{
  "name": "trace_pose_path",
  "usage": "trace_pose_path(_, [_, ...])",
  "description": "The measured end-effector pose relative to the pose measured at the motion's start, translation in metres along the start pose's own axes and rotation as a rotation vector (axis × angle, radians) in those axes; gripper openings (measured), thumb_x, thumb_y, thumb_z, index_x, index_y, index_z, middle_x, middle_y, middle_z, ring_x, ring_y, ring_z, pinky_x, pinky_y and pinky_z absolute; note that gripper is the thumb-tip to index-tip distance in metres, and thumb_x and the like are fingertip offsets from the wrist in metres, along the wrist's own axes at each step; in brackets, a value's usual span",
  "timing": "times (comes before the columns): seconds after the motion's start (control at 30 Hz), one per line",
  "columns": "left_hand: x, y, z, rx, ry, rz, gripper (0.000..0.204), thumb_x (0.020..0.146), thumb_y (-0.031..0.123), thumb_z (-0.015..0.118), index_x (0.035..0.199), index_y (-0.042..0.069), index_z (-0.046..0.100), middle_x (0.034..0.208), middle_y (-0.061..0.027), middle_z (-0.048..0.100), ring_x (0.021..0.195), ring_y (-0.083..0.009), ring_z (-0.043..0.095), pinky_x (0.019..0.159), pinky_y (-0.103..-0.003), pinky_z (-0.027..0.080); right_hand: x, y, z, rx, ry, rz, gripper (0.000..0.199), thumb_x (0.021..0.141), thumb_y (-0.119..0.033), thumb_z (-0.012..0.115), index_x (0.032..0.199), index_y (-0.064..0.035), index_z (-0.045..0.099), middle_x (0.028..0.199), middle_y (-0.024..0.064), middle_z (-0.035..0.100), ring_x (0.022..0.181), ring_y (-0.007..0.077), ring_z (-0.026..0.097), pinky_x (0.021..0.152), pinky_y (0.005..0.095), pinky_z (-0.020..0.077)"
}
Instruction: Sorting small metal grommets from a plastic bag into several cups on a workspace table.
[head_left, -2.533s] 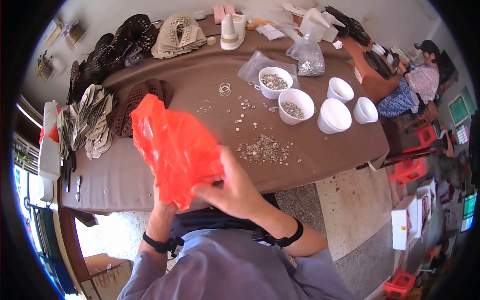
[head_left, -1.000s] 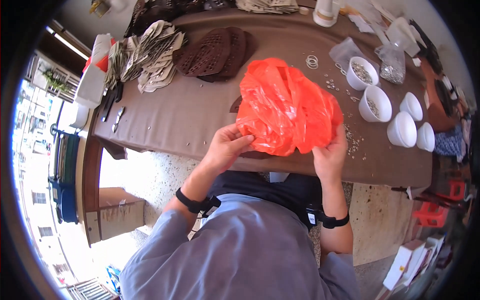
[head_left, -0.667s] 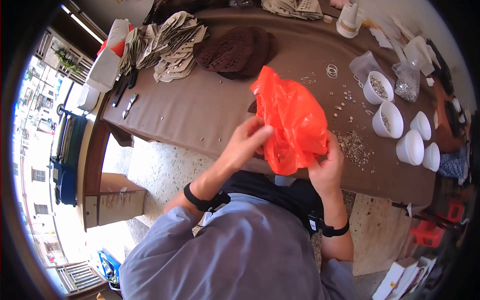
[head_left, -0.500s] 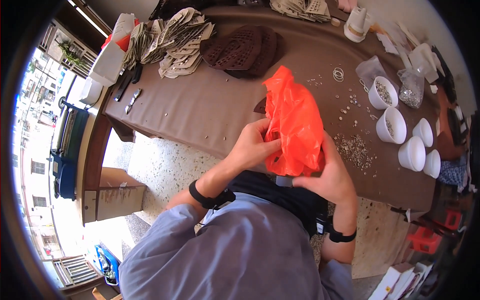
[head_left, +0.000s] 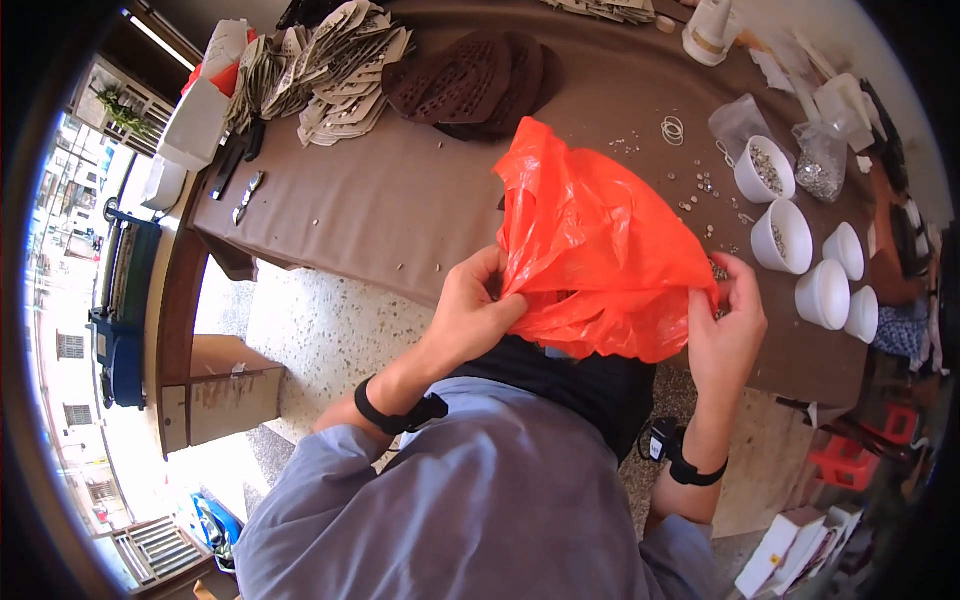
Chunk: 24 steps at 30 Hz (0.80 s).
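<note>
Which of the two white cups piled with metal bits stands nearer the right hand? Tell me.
The lower cup in the picture, just beyond the right hand; the upper cup stands farther back, beside the filled clear bag.

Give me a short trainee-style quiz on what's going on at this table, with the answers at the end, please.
1. What colour is the plastic bag held by the left hand and the right hand?
a) blue
b) red
c) white

2. True or false: the white cups stand to the right of the bag.

3. On the left half of the table, which pile lies farther left: the dark brown pieces with holes or the pale flat pieces?

Key
1: b
2: True
3: The pale flat pieces
</note>
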<state>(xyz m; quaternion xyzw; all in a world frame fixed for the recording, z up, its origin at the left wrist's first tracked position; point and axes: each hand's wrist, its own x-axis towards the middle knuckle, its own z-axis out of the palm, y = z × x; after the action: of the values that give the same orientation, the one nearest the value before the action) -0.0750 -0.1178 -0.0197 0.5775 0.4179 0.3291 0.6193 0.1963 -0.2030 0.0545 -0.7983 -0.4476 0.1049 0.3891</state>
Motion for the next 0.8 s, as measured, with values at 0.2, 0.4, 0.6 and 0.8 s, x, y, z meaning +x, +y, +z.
trace_pose_path(0.2, [-0.010, 0.015, 0.018, -0.093, -0.017, -0.018, 0.027, 0.094, 0.001, 0.066, 0.121, -0.003, 0.065, 0.115, -0.0016, 0.069, 0.104, -0.0080, 0.062, 0.093, -0.026, 0.051, -0.017, -0.010, -0.002, 0.195, 0.171, -0.469, 0.057, 0.081, -0.006, 0.081, 0.135, -0.0072, 0.064, 0.133, 0.0164, 0.063, 0.126, 0.0301, 0.061, 0.111, 0.0463, 0.0438])
trace_pose_path(0.4, [-0.005, 0.020, 0.000, -0.025, -0.178, 0.292, 0.024, 0.105, 0.017, 0.057, 0.096, -0.002, 0.068, 0.094, -0.0028, 0.070, 0.090, -0.0079, 0.061, 0.083, -0.029, 0.050, -0.022, -0.060, 0.012, -0.330, -0.077, -0.805, 0.047, 0.078, -0.018, 0.084, 0.122, -0.0099, 0.067, 0.133, 0.0117, 0.064, 0.128, 0.0314, 0.060, 0.124, 0.0692, 0.0136])
trace_pose_path(0.6, [-0.010, 0.016, 0.010, 0.199, 0.111, 0.078, 0.035, 0.095, 0.017, 0.073, 0.069, 0.005, 0.053, 0.066, 0.0039, 0.052, 0.067, -0.0035, 0.047, 0.059, -0.026, 0.038, 0.007, -0.023, 0.033, -0.234, 0.078, -0.728, 0.015, 0.084, -0.010, 0.075, 0.094, -0.0076, 0.065, 0.102, 0.0055, 0.071, 0.106, 0.0279, 0.068, 0.123, 0.0656, 0.0204])
trace_pose_path(0.8, [-0.010, 0.007, -0.002, 0.444, 0.269, 0.162, 0.045, 0.080, 0.013, 0.087, 0.063, 0.006, 0.046, 0.056, 0.0007, 0.046, 0.054, -0.0079, 0.041, 0.048, -0.030, 0.037, 0.025, 0.017, 0.006, 0.347, 0.185, -0.199, 0.019, 0.097, -0.010, 0.072, 0.110, 0.0018, 0.066, 0.098, 0.0088, 0.070, 0.100, 0.0160, 0.065, 0.101, 0.0332, 0.0483])
